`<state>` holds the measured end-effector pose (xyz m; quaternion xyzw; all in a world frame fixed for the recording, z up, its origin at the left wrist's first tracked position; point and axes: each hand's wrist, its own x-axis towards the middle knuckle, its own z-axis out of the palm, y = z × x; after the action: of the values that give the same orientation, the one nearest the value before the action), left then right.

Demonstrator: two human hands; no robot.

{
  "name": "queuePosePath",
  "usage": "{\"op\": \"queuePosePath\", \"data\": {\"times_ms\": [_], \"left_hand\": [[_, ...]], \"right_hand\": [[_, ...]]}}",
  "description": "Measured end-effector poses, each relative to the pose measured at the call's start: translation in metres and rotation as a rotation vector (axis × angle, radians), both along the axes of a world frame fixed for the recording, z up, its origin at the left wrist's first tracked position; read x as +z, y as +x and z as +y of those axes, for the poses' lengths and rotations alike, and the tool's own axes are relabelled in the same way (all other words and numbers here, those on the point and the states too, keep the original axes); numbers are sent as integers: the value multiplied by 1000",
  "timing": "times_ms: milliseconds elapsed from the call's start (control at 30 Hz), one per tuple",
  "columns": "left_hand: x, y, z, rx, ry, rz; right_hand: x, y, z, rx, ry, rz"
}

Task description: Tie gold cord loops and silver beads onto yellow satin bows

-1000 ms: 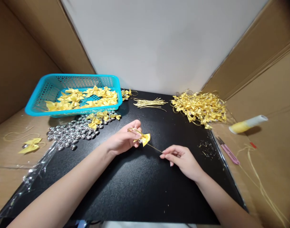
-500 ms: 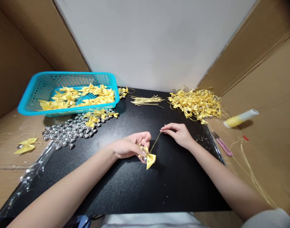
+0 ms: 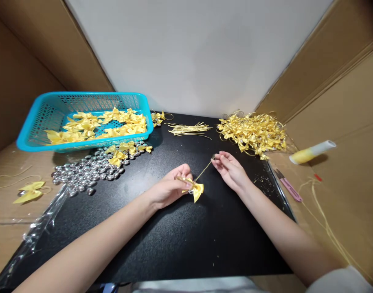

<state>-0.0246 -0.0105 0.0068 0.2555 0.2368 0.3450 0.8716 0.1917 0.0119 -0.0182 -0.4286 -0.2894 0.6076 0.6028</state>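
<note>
Between the thumb and fingers of my left hand [image 3: 171,187] is a yellow ribbon bow [image 3: 198,192], with part of a silver bead showing beneath the thumb. A thin gold cord [image 3: 203,171] runs up and right from the bow to my right hand [image 3: 231,169]. The fingertips of that hand pinch the cord's far end, where it seems to curl into a small loop. Both hands are over the middle of the black tabletop [image 3: 162,240]. My left fingers partly cover the bow's knot.
A blue basket [image 3: 84,144] of yellow bows stands back left, with silver beads [image 3: 85,173] before it. Cut gold cords [image 3: 189,129] lie at the back. Finished-looking bows [image 3: 253,132] are heaped back right, near a pink-handled cutter [image 3: 288,186] and a tube [image 3: 313,152].
My right hand has moved slightly right and turned, its fingers curling round the cord's end. My left hand has raised the bow a little and tilted it.
</note>
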Motion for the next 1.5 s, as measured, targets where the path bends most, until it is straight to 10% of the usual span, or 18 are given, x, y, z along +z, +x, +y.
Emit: {"op": "queuePosePath", "data": {"times_ms": [233,500,667,1500], "left_hand": [[2,5,0,142,-81,105],[0,13,-4,306,-88,253],[-1,15,-10,363,-66,297],[3,17,-14,367,-155,234]], "right_hand": [[17,11,-6,-154,-187,257],[46,-27,-66,38,118,-118],[32,-60,-95,260,150,-388],[18,-53,-87,59,147,-777]]}}
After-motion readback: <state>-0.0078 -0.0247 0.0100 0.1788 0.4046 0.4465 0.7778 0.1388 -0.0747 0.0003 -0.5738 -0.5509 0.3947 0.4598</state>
